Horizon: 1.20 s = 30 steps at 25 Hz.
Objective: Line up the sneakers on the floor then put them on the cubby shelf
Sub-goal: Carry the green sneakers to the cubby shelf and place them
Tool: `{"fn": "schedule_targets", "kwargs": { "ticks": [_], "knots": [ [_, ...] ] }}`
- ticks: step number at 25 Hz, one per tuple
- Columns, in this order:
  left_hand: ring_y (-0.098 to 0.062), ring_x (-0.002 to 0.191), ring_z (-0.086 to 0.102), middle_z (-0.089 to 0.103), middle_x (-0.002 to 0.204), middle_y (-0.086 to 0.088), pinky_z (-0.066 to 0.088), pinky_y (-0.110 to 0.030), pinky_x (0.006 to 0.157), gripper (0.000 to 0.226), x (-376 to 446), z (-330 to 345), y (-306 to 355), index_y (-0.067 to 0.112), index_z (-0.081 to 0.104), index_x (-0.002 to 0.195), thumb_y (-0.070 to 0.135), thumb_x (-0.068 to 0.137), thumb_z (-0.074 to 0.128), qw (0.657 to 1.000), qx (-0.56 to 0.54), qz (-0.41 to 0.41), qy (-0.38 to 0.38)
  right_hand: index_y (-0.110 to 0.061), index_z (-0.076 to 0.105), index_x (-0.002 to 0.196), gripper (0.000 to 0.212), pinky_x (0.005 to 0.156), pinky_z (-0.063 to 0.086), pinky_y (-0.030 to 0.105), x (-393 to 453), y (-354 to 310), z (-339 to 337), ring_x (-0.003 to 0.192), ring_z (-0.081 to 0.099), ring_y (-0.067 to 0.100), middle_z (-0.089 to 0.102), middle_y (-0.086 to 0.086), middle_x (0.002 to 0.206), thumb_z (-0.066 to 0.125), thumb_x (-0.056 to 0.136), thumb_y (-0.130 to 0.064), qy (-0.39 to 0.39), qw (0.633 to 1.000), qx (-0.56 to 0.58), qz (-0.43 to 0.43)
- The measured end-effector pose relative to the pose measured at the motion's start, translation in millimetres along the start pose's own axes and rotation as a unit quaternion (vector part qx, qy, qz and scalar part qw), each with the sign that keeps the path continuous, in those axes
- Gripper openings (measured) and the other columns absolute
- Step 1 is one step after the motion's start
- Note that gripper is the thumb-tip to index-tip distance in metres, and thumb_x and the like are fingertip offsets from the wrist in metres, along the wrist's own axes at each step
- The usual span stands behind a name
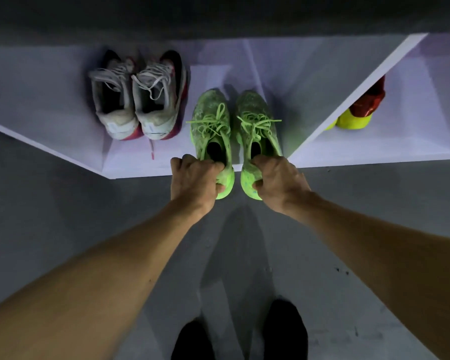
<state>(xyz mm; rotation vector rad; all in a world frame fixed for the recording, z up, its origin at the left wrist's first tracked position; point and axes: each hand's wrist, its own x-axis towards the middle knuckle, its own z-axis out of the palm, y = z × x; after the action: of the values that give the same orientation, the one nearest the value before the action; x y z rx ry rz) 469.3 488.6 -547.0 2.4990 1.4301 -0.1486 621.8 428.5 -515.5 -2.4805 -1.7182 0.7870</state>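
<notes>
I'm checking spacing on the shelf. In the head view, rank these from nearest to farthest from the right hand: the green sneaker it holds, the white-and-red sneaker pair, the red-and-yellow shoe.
1. Right green sneaker: gripped at the heel by the right hand.
2. Red-and-yellow shoe: next cubby, to the right.
3. White-and-red sneaker pair: same cubby, far left.

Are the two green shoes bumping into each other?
Apart. The head view shows a strip of white shelf between the left green sneaker and the right green sneaker, from toes to heels.
</notes>
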Motion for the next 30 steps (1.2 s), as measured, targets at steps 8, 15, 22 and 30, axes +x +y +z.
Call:
{"fn": "schedule_targets", "kwargs": {
  "ticks": [8,15,22,30],
  "knots": [
    [-0.028,0.103,0.051,0.068,0.1,0.001,0.029,-0.037,0.084,0.019,59,21,-13,0.023,0.062,0.1,0.03,0.084,0.07,0.997,0.007,0.003,0.077,-0.019,0.055,0.119,0.032,0.078,0.047,0.032,63,10,18,0.102,0.063,0.035,0.065,0.01,0.113,0.059,0.088,-0.011,0.061,0.998,-0.021,-0.017],
    [-0.03,0.114,0.053,0.056,0.126,-0.004,0.031,-0.038,0.096,0.043,118,10,-14,0.024,0.052,0.128,0.029,0.088,0.066,0.996,0.04,-0.004,0.078,-0.016,0.049,0.128,0.038,0.089,0.047,0.035,117,2,12,0.12,0.052,0.031,0.055,0.008,0.128,0.056,0.092,-0.013,0.085,0.995,-0.026,-0.035],
    [-0.035,0.124,0.046,0.024,0.146,-0.01,0.043,-0.044,0.094,0.089,92,-6,-22,0.018,0.022,0.144,0.033,0.076,0.077,0.997,-0.074,-0.015,-0.006,-0.016,0.026,0.148,0.077,0.104,0.04,0.044,101,10,7,0.142,0.023,0.025,0.028,0.005,0.152,0.067,0.085,-0.034,0.099,0.993,-0.017,-0.063],
    [-0.028,0.116,0.052,0.042,0.131,-0.005,0.044,-0.035,0.086,0.075,-18,-70,-7,0.028,0.035,0.139,0.04,0.077,0.075,0.963,-0.094,-0.047,-0.247,-0.023,0.036,0.142,0.068,0.102,0.039,0.043,-32,-4,-30,0.135,0.031,0.025,0.036,0.001,0.146,0.063,0.084,-0.047,-0.056,0.998,0.005,-0.004]
  ]
}}
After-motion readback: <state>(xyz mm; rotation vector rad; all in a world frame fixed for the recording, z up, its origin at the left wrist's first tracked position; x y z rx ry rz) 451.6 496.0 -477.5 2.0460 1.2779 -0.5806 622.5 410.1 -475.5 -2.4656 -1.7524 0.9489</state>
